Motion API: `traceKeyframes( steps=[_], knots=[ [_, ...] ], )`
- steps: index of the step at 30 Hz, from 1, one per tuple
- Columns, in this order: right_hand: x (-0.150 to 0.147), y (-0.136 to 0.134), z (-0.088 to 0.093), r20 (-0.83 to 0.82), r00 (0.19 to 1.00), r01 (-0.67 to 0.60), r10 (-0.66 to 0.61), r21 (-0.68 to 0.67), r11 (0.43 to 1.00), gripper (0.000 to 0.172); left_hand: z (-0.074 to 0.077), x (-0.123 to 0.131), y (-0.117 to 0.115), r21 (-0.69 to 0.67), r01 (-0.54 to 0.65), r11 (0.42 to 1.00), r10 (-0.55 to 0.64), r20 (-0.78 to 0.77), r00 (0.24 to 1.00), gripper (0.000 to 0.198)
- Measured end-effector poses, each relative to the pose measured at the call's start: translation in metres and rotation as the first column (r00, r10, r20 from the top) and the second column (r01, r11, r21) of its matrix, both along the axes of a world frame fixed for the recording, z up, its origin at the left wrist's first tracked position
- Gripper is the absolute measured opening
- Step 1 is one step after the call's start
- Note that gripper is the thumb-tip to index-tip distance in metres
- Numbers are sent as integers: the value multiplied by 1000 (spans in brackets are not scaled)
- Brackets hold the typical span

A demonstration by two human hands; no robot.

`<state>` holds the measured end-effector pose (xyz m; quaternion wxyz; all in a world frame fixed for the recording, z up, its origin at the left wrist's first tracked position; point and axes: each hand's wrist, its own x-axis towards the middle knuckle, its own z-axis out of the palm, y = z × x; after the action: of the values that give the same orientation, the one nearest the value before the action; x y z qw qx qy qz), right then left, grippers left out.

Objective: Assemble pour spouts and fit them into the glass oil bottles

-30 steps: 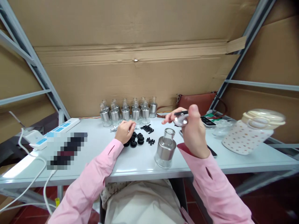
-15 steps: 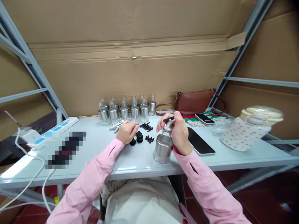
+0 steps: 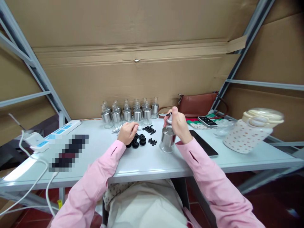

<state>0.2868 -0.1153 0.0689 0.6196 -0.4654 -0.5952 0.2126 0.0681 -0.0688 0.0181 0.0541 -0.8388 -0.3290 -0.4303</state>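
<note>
My right hand (image 3: 180, 124) is closed over the silver pump cap on top of a glass bottle with a metal sleeve (image 3: 167, 140), which stands on the white table (image 3: 147, 161). My left hand (image 3: 127, 133) rests curled on the table by a cluster of black round parts (image 3: 139, 141), with small silver parts (image 3: 117, 129) just beyond its fingers. What its fingers hold is hidden. Small black pieces (image 3: 152, 142) lie between the hands, and thin black sticks (image 3: 149, 129) lie a little further back.
Several finished bottles (image 3: 129, 113) stand in rows at the back. A phone (image 3: 203, 142), a remote (image 3: 207, 121), a brown bag (image 3: 199, 104) and a dotted lidded jug (image 3: 253, 133) are on the right. A power strip (image 3: 62, 129) and cables lie left.
My right hand brought the silver cap down from mid-air onto the bottle's neck, and bottle and hand have shifted further back on the table. My left hand stayed put.
</note>
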Motion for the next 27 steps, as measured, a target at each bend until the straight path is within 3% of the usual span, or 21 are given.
traceKeyframes(
  steps=[4, 9, 13, 19, 24, 27],
  knots=[
    [18, 48, 1, 226, 965, 138, -130, -16, 990, 53, -2, 0, 2, -1, -11, 1000, 11, -25, 1000, 29],
    [22, 102, -7, 450, 835, 334, -316, 41, 942, 39, 0, -1, 2, -7, -12, 1000, 12, 2, 1000, 28],
    [21, 130, -15, 453, 801, 398, -392, 87, 913, 28, 2, -6, 6, -19, -58, 998, 59, 43, 997, 27],
    [20, 156, -22, 429, 813, 399, -393, 82, 913, 20, 2, -23, 20, -140, -160, 977, 183, 169, 968, 29],
    [17, 170, -30, 373, 846, 391, -382, 56, 919, 27, 0, -30, 29, -217, -187, 958, 230, 193, 954, 29],
    [16, 175, -38, 338, 890, 312, -305, 34, 949, 38, -1, -30, 31, -214, -216, 952, 253, 161, 954, 28]
  ],
)
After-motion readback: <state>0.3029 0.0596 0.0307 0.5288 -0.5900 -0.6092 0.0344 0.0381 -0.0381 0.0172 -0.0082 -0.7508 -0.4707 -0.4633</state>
